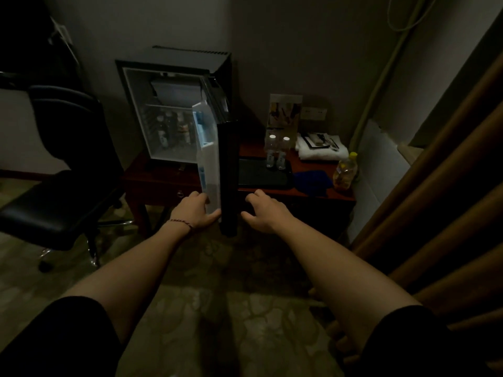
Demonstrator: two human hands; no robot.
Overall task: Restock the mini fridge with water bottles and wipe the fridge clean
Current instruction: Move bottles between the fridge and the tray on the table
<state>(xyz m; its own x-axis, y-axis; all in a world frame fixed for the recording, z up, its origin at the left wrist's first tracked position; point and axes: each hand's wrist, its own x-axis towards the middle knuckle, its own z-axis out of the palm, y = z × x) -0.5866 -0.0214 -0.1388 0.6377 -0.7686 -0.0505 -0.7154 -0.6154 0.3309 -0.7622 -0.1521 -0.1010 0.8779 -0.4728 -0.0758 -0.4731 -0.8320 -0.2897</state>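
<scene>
The mini fridge [174, 104] stands on a low reddish wooden table [163, 180] against the wall, its door [217, 164] swung wide open toward the camera so that the door is seen almost edge-on, white inner lining on the left and black outer face on the right. Inside, on the floor of the fridge under a wire shelf, stand several dark bottles [174, 129]; the dim light hides their labels.

The left hand [196, 210] holds the lower part of the door from the lining side, fingers curled against the white panel and thumb lying along its bottom edge. A thin braided bracelet [181, 223] circles that wrist. The right hand [262, 212] hovers just beside the door's black face, fingers loosely bent and spread, holding nothing; whether it touches the door cannot be told.

To the right of the fridge, on the same table, two clear water bottles [276, 151] with white caps stand on a black tray [261, 176]. Near them lie a blue cloth [313, 180], a yellow-capped bottle [345, 171] and folded white towels [321, 151]. A black office chair [57, 170] stands to the left.
</scene>
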